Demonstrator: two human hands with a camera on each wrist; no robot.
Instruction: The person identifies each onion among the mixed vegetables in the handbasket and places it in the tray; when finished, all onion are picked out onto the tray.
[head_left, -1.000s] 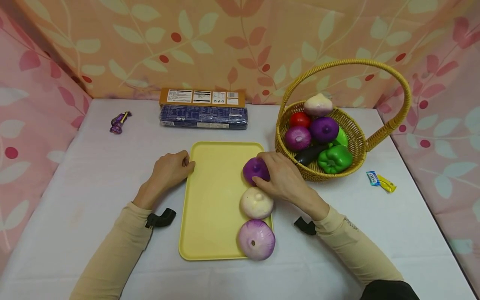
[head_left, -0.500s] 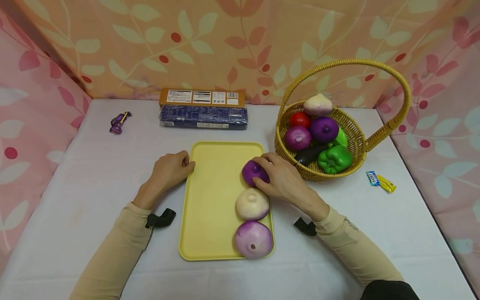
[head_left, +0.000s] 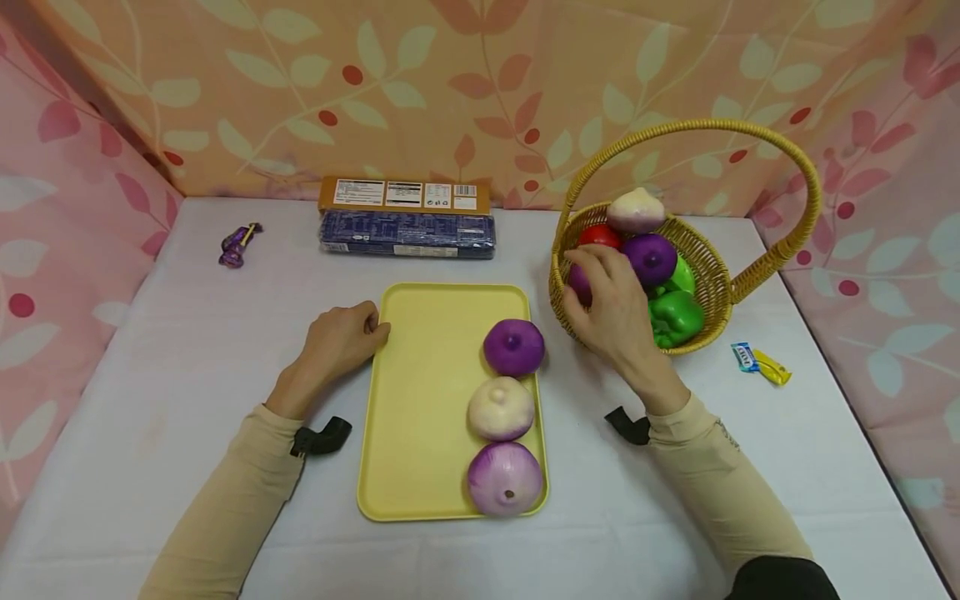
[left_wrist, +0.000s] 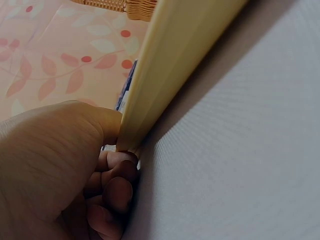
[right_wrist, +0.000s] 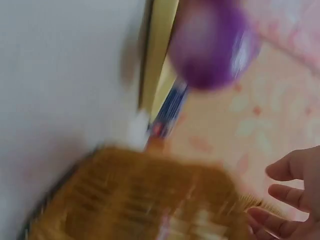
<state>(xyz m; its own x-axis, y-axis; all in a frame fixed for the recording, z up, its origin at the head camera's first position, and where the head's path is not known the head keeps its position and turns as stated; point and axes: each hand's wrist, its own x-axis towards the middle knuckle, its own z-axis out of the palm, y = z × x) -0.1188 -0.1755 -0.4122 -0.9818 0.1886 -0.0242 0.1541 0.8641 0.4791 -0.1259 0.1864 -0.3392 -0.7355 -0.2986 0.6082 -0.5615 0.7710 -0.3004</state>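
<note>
A yellow tray (head_left: 427,400) lies on the white table. Along its right side sit a dark purple onion (head_left: 513,346), a white onion (head_left: 501,408) and a pale purple onion (head_left: 505,477). My left hand (head_left: 341,337) grips the tray's left rim (left_wrist: 170,70), thumb against it and fingers curled below. My right hand (head_left: 611,304) reaches into the wicker basket (head_left: 720,292) with fingers (right_wrist: 290,195) spread and holds nothing. It hovers over a pale purple onion (head_left: 577,283), mostly hidden by it. The right wrist view is blurred.
The basket also holds a white onion (head_left: 636,208), a tomato (head_left: 600,235), a purple onion (head_left: 651,258) and green peppers (head_left: 678,312). Stacked packets (head_left: 407,221) lie at the back, a purple candy (head_left: 238,243) far left, a blue-yellow candy (head_left: 759,360) right of the basket.
My right hand let go of the dark purple onion on the tray and moved up and right into the basket. The left hand stayed put.
</note>
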